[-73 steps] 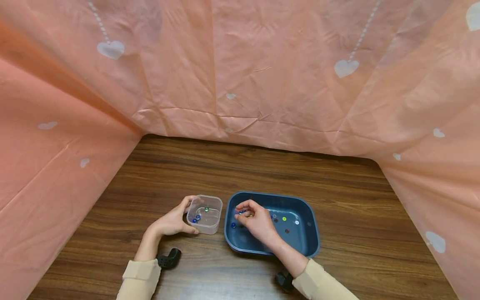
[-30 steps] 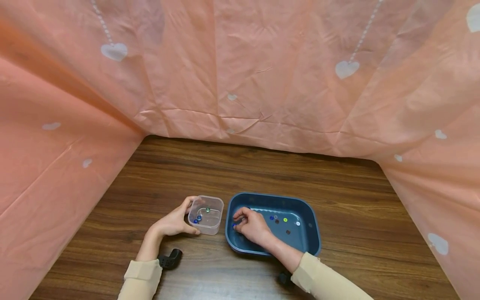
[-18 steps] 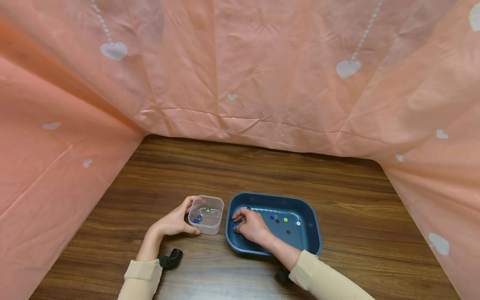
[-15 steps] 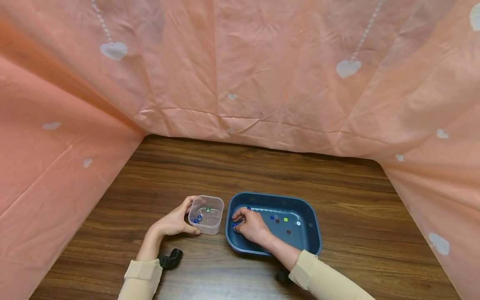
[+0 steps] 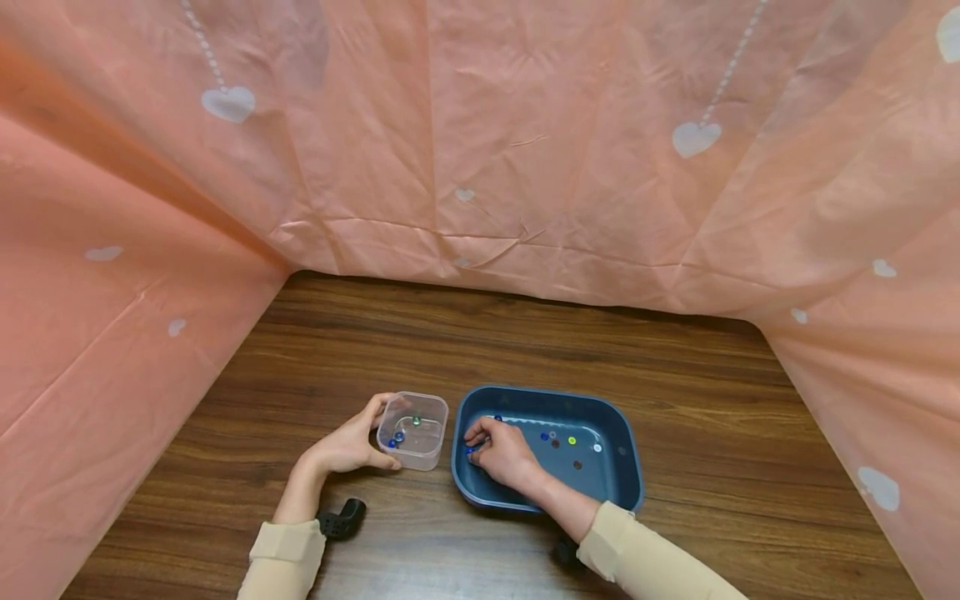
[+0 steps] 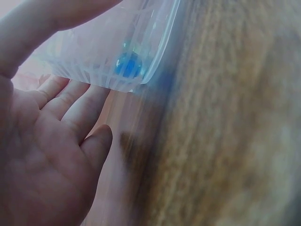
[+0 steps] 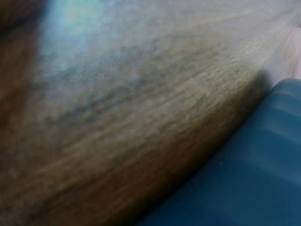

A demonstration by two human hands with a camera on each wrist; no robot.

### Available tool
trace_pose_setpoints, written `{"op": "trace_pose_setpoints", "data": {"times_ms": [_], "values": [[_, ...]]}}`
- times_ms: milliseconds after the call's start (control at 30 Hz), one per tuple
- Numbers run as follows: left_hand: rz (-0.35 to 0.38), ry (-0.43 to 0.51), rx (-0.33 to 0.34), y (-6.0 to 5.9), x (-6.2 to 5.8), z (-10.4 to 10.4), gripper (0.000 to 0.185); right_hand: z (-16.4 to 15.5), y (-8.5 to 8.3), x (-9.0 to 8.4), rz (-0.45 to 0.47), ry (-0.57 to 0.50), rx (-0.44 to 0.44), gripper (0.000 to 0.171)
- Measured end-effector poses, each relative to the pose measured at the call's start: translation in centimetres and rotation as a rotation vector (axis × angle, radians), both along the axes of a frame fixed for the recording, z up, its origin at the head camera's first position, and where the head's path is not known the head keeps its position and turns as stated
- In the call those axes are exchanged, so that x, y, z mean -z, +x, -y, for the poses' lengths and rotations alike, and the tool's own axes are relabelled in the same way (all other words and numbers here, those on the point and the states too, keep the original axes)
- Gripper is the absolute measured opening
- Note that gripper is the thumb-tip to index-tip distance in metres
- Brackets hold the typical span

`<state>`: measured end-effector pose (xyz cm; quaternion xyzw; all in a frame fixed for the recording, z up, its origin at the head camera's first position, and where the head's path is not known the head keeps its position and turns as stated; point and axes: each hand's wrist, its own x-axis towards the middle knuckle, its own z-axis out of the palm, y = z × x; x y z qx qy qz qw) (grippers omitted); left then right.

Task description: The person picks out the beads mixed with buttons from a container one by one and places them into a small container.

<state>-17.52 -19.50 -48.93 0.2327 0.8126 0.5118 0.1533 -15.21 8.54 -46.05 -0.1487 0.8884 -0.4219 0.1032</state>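
My left hand (image 5: 347, 442) grips a clear plastic container (image 5: 423, 457) by its left side, thumb in front and fingers behind. A green marble (image 5: 417, 421) and two blue marbles lie inside; one blue marble (image 6: 128, 65) shows through the wall in the left wrist view. My right hand (image 5: 506, 454) is down in the left part of a dark blue tray (image 5: 633, 467), finger and thumb curled about a blue marble (image 5: 470, 450), partly hidden by the fingertips. The right wrist view shows only the table and the tray's outer wall (image 7: 254, 174), not the hand.
Small round button-like pieces lie in the tray, among them a yellow one (image 5: 572, 440), a white one (image 5: 597, 448) and a brown one (image 5: 577, 465). Another blue marble (image 5: 498, 418) sits near its back wall. Pink curtains (image 5: 480, 150) enclose the wooden table (image 5: 360, 333).
Since the earliest frame, my right hand has lowered and shifted slightly left to the blue marble. Over the last half second it has stayed there. The left hand and container keep their place.
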Motion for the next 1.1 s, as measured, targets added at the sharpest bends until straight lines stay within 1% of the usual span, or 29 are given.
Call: {"op": "trace_pose_setpoints", "data": {"times_ms": [367,800,1000,1100], "values": [[0.011,0.020,-0.001,0.16,-0.04,-0.10,0.092,-0.09,-0.11,-0.05,0.011,-0.013,0.021,0.017],[0.007,0.010,-0.010,0.00,0.08,-0.08,0.092,-0.23,-0.29,-0.35,0.060,-0.046,0.059,0.016],[0.002,0.016,0.000,0.04,0.03,-0.05,0.091,-0.47,-0.32,-0.54,0.050,-0.069,0.058,0.016],[0.002,0.016,0.001,0.10,-0.09,-0.10,0.091,-0.59,-0.33,-0.69,0.046,-0.092,0.074,0.016]]}}
